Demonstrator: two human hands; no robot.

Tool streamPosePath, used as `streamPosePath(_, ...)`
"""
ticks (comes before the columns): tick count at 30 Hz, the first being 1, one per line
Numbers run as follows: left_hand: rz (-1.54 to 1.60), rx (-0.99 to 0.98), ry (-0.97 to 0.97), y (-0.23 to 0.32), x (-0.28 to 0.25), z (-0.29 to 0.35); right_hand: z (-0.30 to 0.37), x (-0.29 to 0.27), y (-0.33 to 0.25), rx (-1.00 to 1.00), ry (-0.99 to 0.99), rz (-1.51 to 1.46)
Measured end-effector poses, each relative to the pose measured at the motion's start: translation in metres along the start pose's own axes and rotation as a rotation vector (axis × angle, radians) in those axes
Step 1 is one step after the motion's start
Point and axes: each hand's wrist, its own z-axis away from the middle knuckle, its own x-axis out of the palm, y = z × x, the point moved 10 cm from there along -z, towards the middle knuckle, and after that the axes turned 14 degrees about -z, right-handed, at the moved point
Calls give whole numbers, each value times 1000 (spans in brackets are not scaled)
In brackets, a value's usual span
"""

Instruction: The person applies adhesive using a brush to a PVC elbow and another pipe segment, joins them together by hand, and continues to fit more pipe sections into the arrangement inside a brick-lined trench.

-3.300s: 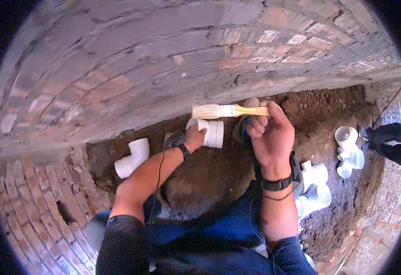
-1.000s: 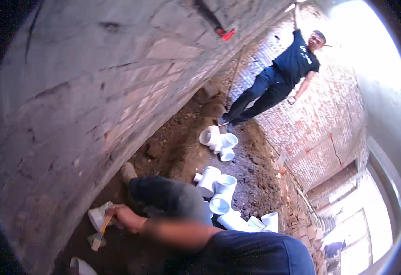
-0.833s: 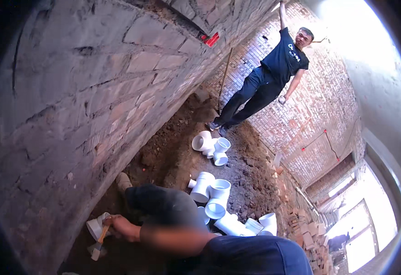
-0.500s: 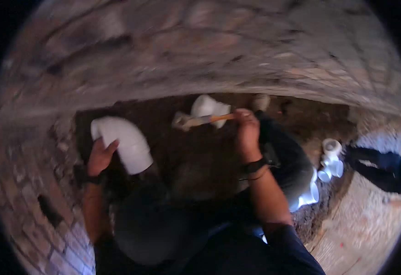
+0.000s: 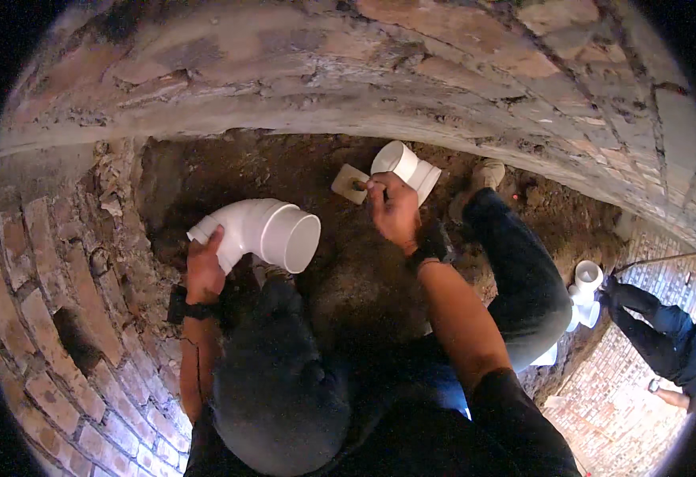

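Note:
My left hand [image 5: 206,266] is closed on one end of a white plastic pipe elbow [image 5: 256,230], the thumb lying over its rim. The elbow's wide open mouth faces right, held above the dirt near my left knee. My right hand [image 5: 395,208] is closed on the handle of a tool with a flat squarish pale head [image 5: 350,183]; the fingers hide most of the handle. Just beyond that hand, a second white pipe fitting [image 5: 407,169] lies on the dirt, its round opening tilted up. My right hand partly overlaps this fitting, and I cannot tell whether they touch.
A brick wall [image 5: 523,95] curves along the far side, and another [image 5: 69,318] rises at my left. More white fittings [image 5: 585,290] stand to the right. A person in dark clothes [image 5: 670,326] is beyond them. My bent legs frame the dirt floor [image 5: 344,278].
The elbow has turned, swinging its lower open end up and to the right. My right hand has moved left and nearer the fitting, and the tool's handle has become mostly hidden.

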Motion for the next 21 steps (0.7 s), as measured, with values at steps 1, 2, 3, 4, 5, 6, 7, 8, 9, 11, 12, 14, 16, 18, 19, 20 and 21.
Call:
streamPosePath(1, 5, -4, -5, -2, 7, 0, 3, 10, 13, -27, -70, 48)
streamPosePath(2, 100, 0, -52, 0, 17, 3, 3, 23, 24, -50, -90, 80)
streamPosePath(3, 194, 5, -99, 3, 27, 7, 6, 26, 36, -48, -94, 77)
streamPosePath(4, 288, 9, -138, 5, 32, 11, 2, 39, 29, -93, -183, 138)
streamPosePath(5, 286, 5, -129, 6, 32, 11, 0, 52, 22, -138, -271, 200)
streamPosePath(6, 420, -117, -123, -4, 35, 9, 2, 58, 41, -139, -276, 193)
streamPosePath(7, 569, -233, -156, -7, 59, 4, 10, 50, 70, -274, -333, 261)
streamPosePath(8, 573, -230, -162, -23, 65, -5, 18, 53, 80, -414, -396, 302)
streamPosePath(9, 207, -23, -23, -45, 27, -16, 15, 73, 60, -428, -402, 261)
streamPosePath(11, -167, 151, 103, -47, 0, -7, -1, 48, 40, -60, -69, -25)
streamPosePath(12, -333, 296, 88, -8, 17, 3, 1, 35, 38, -52, -67, -6)
streamPosePath(14, -503, 450, 79, 41, 40, 12, 7, 4, 67, 305, 104, -175)
streamPosePath(16, 570, -230, 90, -8, 46, 1, 9, -11, 60, 299, 173, -148)
streamPosePath(18, 268, 1, 175, -36, 16, -19, 8, -11, 48, 308, 235, -203)
streamPosePath(19, -20, 212, 213, -6, 21, -17, 12, -19, 55, 311, 242, -197)
streamPosePath(20, -21, 213, 205, 0, 26, -17, 19, -29, 68, 343, 312, -269)
streamPosePath(21, 138, 156, 148, -2, 37, -17, 26, -38, 80, 374, 382, -341)
